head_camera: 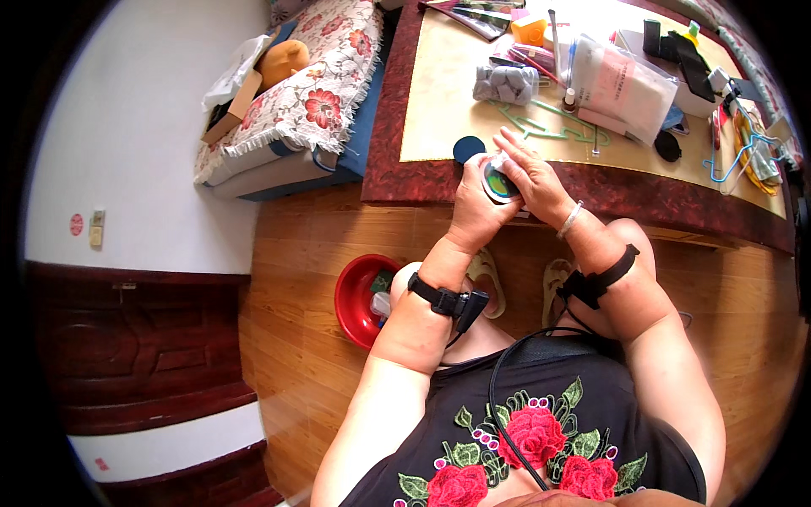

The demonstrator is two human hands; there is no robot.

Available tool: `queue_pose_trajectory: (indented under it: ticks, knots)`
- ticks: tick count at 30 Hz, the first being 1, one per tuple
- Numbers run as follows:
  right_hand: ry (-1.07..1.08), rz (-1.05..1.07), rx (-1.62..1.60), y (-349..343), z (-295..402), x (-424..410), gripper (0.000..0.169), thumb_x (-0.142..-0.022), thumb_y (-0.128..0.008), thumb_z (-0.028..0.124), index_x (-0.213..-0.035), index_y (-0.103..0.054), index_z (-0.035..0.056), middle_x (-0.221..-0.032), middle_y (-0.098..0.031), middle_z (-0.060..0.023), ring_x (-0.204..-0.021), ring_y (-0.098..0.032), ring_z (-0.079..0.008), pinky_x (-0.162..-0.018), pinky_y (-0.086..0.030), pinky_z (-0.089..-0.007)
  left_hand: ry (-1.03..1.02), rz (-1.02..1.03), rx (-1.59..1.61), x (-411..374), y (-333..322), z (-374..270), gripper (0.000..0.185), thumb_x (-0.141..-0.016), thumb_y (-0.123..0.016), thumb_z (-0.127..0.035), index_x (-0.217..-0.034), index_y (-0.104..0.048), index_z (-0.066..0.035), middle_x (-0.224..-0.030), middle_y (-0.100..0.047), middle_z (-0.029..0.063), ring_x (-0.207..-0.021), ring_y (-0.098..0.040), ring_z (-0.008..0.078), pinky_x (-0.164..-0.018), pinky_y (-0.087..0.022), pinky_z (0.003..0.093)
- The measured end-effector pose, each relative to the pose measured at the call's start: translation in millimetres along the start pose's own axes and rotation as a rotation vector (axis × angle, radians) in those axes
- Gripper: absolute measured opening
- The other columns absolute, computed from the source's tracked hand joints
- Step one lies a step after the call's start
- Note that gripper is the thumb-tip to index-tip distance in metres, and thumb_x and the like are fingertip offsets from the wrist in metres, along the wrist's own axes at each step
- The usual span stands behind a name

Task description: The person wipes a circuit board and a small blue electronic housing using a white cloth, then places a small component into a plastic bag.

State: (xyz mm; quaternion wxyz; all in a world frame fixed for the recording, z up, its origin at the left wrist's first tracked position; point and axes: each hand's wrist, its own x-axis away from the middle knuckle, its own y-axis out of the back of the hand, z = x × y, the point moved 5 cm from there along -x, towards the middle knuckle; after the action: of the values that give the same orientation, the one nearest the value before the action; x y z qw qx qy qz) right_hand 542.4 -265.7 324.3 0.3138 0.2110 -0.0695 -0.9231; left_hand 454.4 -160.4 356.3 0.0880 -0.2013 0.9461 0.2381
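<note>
My left hand grips a small round case or container with a shiny green-and-blue face and a pale rim, just over the table's front edge. Flat across its upper right side lies my right hand, fingers stretched out. Under the right thumb and fingers, a small white piece, perhaps tissue or cloth, is pressed against the round thing; the hand partly hides it. On the table beside my left hand rests a dark blue disc, possibly a lid.
On the table are green plastic hangers, a clear bag of grey pieces, a small bottle, a packet of white sheets, a black round lid and blue hangers. A red basin stands by my left knee.
</note>
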Motion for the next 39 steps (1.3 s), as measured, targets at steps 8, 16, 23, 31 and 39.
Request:
queue_pose_trajectory:
  ticks: [8, 16, 23, 31, 39]
  knots:
    - [0.184, 0.229, 0.546, -21.5, 24.2, 14.5, 0.058, -0.100, -0.048, 0.037, -0.153, -0.039, 0.0144, -0.163, -0.028, -0.0059, -0.154, -0.009, -0.0325, -0.120, -0.003, -0.0562, -0.004, -0.008, 0.206, -3.5, -5.9, 9.8, 0.058, -0.080, -0.081, -0.019, -0.123, -0.047, -0.003, -0.114, -0.062, 0.0178, -0.102, -0.065, 0.0300, -0.086, -0.054, 0.0384]
    - [0.121, 0.081, 0.512, -3.3, 8.3, 2.3, 0.059, -0.103, -0.045, 0.039, -0.153, -0.037, 0.0100, -0.160, -0.029, -0.0197, -0.151, -0.017, -0.0389, -0.120, -0.015, -0.0490, -0.108, 0.188, 0.123, 5.2, -5.1, -6.2, 0.075, -0.067, -0.089, -0.013, -0.130, -0.049, -0.003, -0.117, -0.063, 0.0134, -0.107, -0.063, 0.0237, -0.092, -0.052, 0.0359]
    - [-0.220, 0.018, -0.551, 1.2, -31.3, -4.9, 0.053, -0.107, -0.047, 0.024, -0.153, -0.033, 0.0021, -0.139, -0.055, -0.0098, -0.125, -0.051, -0.0153, -0.108, -0.039, -0.0286, -0.033, 0.274, 0.360, 5.4, -13.5, 9.0, 0.086, -0.069, -0.089, -0.003, -0.140, -0.040, -0.004, -0.131, -0.055, 0.0068, -0.120, -0.055, 0.0170, -0.105, -0.046, 0.0320]
    - [-0.266, -0.333, -0.579, 31.6, -23.4, -5.2, 0.029, -0.103, -0.058, 0.027, -0.119, -0.056, 0.0023, -0.102, -0.068, -0.0068, -0.080, -0.065, -0.0100, -0.067, -0.053, -0.0249, 0.104, 0.277, 0.760, 4.1, -11.2, -3.9, 0.088, -0.070, -0.087, -0.001, -0.141, -0.036, -0.006, -0.132, -0.053, 0.0053, -0.120, -0.054, 0.0155, -0.104, -0.048, 0.0315]
    - [-0.374, -0.347, -1.033, 37.7, -10.5, -2.9, 0.027, -0.097, -0.067, 0.027, -0.112, -0.068, 0.0045, -0.096, -0.069, -0.0042, -0.077, -0.061, -0.0106, -0.066, -0.052, -0.0258, 0.186, 0.251, 0.824, 2.0, -7.5, 2.8, 0.088, -0.072, -0.086, -0.002, -0.142, -0.033, -0.006, -0.131, -0.051, 0.0058, -0.119, -0.054, 0.0153, -0.099, -0.050, 0.0304]
